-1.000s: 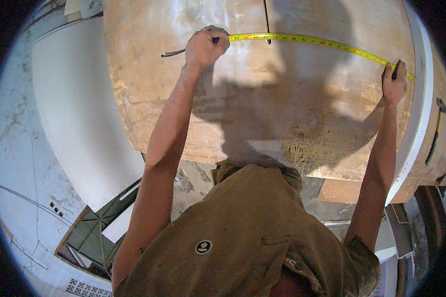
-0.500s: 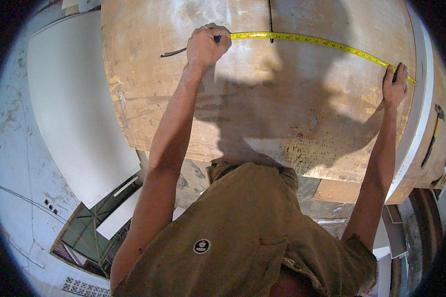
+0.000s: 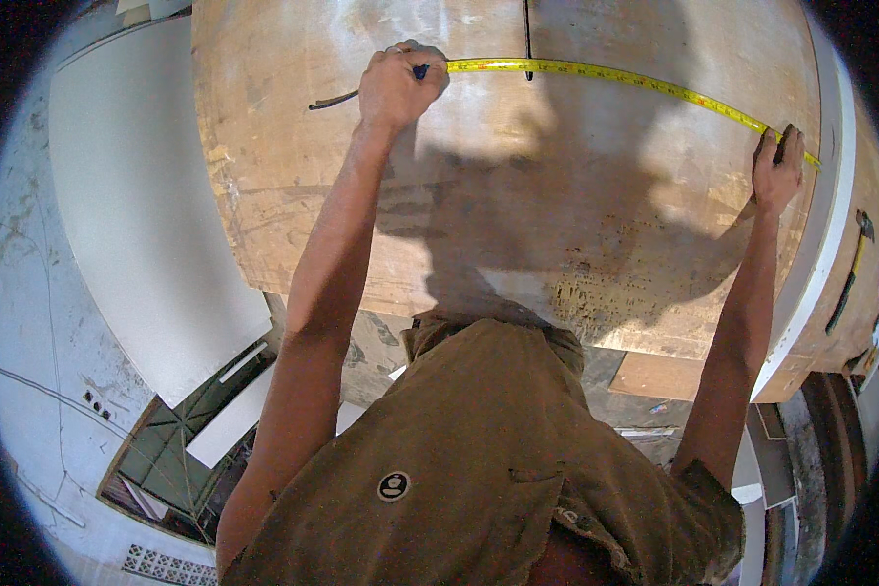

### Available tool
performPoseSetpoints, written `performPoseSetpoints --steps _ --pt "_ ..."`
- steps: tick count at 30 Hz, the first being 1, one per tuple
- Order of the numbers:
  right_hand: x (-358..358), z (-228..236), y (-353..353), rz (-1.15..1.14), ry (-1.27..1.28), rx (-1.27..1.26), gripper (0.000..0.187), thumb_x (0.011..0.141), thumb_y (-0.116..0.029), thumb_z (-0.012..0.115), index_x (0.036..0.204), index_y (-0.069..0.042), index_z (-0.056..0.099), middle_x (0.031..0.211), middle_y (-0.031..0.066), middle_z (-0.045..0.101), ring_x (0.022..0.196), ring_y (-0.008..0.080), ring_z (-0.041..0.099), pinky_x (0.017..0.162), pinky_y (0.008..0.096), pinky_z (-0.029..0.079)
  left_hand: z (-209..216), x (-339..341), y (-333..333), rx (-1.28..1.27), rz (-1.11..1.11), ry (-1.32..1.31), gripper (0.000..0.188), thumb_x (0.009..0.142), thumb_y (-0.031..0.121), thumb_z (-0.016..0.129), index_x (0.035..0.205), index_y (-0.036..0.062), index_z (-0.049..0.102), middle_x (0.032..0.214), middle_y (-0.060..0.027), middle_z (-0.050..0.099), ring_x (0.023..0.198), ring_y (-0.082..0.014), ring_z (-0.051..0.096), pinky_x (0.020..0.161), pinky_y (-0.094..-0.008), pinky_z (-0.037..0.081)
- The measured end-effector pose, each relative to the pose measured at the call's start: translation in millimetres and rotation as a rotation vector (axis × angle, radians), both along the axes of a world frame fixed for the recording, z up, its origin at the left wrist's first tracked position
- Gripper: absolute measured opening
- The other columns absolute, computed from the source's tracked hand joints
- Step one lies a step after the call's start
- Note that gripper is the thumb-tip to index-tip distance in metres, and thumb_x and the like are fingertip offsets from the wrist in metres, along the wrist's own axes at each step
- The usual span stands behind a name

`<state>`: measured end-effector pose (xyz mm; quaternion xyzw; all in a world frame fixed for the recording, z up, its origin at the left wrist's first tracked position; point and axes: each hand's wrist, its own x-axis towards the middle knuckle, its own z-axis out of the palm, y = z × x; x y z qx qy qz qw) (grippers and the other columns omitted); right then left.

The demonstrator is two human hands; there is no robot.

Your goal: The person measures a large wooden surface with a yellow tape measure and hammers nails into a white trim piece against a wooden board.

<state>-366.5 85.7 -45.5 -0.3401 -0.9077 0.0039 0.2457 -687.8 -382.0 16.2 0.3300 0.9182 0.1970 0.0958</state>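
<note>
A yellow tape measure (image 3: 596, 71) is drawn out across the wooden board (image 3: 518, 234). My left hand (image 3: 397, 88) is closed around its dark blue case, most of which the fingers hide. From that hand a black strap (image 3: 334, 102) trails left over the wood. On the right, my right hand (image 3: 778, 168) has its fingers closed on the blade near its end, close to a white strip (image 3: 813, 303) along the board's side. A thin black line or rod (image 3: 528, 39) meets the tape from above; its kind is unclear.
A large white panel (image 3: 156, 215) leans or stands left of the board. Beyond the white strip lies a hammer (image 3: 853, 272) with a black and yellow handle. Wood pieces and a white plank (image 3: 234, 415) are below. My shadow falls across the board.
The view has shifted slightly, so the board and left hand appear a little further left and up. Both hands keep their hold on the tape measure.
</note>
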Motion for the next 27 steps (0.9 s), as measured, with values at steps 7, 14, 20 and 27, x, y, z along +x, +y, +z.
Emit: performPoseSetpoints --steps 7,14,20,27 --pt "-1 7 -8 -0.062 0.021 -0.077 0.068 0.096 -0.047 0.050 0.138 0.006 0.048 0.141 0.0262 0.050 0.132 0.0413 0.048 0.111 0.0457 0.036 -3 -1 -1 -0.030 -0.006 -0.002 0.016 0.083 0.030 0.062 0.088 0.0221 0.076 0.091 -0.0084 0.069 0.087 -0.0344 0.064 0.080 -0.0447 0.052" --pt "2 23 -47 -0.034 0.498 -0.317 0.056 0.093 -0.023 0.061 0.134 0.012 0.047 0.128 0.0280 0.058 0.122 0.0338 0.057 0.099 0.0389 0.048 -2 -1 -1 -0.023 0.003 0.001 0.017 0.083 0.030 0.061 0.088 0.0225 0.076 0.092 -0.0083 0.069 0.088 -0.0357 0.064 0.081 -0.0458 0.052" --pt "44 19 -168 0.046 0.435 -0.443 0.047 0.092 -0.019 0.061 0.130 0.007 0.052 0.123 0.0259 0.060 0.114 0.0388 0.058 0.101 0.0468 0.045 -10 -4 -2 -0.045 -0.005 0.091 0.019 0.080 0.029 0.061 0.089 0.0198 0.075 0.091 -0.0103 0.069 0.087 -0.0370 0.065 0.081 -0.0466 0.052" --pt "65 21 -208 -0.055 0.184 -0.230 0.036 0.082 -0.019 0.063 0.115 -0.005 0.061 0.113 0.0196 0.062 0.107 0.0397 0.056 0.096 0.0509 0.040 6 3 7 0.027 -0.135 0.133 0.021 0.082 0.024 0.058 0.083 0.0092 0.073 0.080 -0.0180 0.066 0.078 -0.0379 0.064 0.072 -0.0471 0.051"
